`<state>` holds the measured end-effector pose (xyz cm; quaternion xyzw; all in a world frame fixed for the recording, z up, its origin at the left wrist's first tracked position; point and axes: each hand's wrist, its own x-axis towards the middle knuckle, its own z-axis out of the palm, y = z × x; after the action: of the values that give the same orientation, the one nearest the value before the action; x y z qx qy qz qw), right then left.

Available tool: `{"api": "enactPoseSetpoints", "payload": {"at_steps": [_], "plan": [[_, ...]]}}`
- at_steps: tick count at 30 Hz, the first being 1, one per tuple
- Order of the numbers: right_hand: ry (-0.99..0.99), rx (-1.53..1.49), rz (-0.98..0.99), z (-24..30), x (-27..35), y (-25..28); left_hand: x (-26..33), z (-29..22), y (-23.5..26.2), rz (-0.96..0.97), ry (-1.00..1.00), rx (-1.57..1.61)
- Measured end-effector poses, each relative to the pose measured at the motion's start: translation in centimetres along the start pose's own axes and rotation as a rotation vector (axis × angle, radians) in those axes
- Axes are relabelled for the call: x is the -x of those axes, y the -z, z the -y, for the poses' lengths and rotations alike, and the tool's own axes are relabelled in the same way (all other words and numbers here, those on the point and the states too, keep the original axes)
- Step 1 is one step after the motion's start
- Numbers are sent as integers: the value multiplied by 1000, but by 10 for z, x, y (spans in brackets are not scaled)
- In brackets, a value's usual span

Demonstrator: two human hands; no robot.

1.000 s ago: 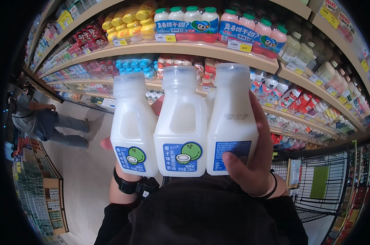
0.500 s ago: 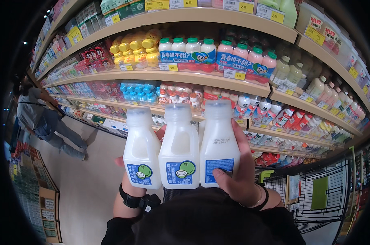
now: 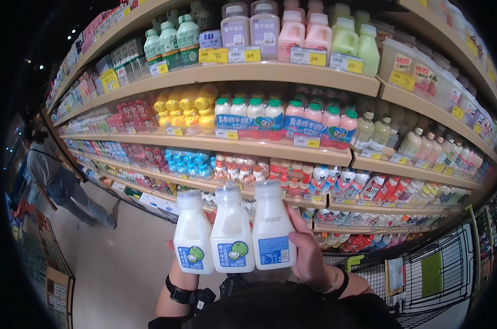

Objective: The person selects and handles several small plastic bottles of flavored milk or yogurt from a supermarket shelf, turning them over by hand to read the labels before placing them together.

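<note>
Three white plastic milk bottles stand side by side in front of me, upright with clear caps. The left bottle and the middle bottle show blue labels with a green coconut picture. On the right bottle, a blue text panel with a barcode faces me. My right hand is closed around the right bottle's side, its thumb near the front edge. Mostly hidden behind the bottles, my left hand supports them from the left; a fingertip shows beside the left bottle.
Shelves ahead carry drink bottles; pink and green jugs stand on an upper one, green-capped packs lower down. A shopping cart is at my right. A person stands in the aisle at left, near a low display.
My view has tilted up, showing more of the upper shelves. The bottles sit lower and smaller in view. My right thumb has moved off the right bottle's label toward its edge.
</note>
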<state>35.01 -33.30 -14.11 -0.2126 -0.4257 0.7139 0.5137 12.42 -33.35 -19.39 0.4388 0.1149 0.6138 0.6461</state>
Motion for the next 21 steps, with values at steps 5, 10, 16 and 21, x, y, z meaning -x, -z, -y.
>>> {"api": "enactPoseSetpoints", "payload": {"at_steps": [5,10,16,21], "plan": [[-302,-94,130,-18,-20,15,18,12,32,33,4,102],[-398,-224,161,-23,-37,31,17,15,35,10,118,347],[-485,-338,137,-24,-40,32,5,18,8,141,183,586],[-333,-421,35,-17,-39,31,-8,28,5,143,204,590]]}}
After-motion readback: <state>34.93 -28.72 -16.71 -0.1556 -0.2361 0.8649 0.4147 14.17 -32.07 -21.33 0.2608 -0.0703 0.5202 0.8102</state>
